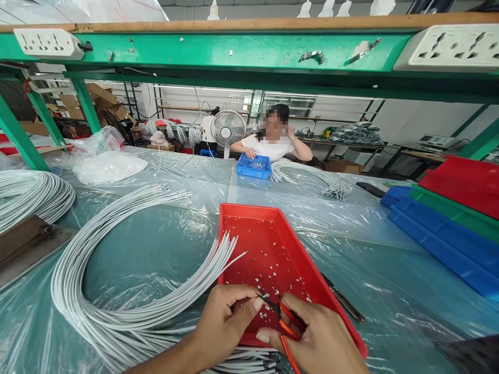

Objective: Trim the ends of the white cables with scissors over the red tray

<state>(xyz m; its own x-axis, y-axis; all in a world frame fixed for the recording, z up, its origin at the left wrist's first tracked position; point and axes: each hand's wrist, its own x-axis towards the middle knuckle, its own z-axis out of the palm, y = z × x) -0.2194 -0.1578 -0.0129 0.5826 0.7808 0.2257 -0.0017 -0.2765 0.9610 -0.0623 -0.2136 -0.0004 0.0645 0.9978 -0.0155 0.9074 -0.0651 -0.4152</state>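
Red-handled cutters (286, 319) gripped in right hand (315, 337) over red tray (273, 249); left hand (226, 317) pinches sth small at the tip, white wires (117, 291) alongside on worktop (390, 291)

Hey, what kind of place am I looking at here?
Most likely a small factory assembly workshop for wire harnesses. Bundles of cut white cables lie on the plastic-covered workbench, a red tray catches small trimmings, and the right hand works red-handled cutters.
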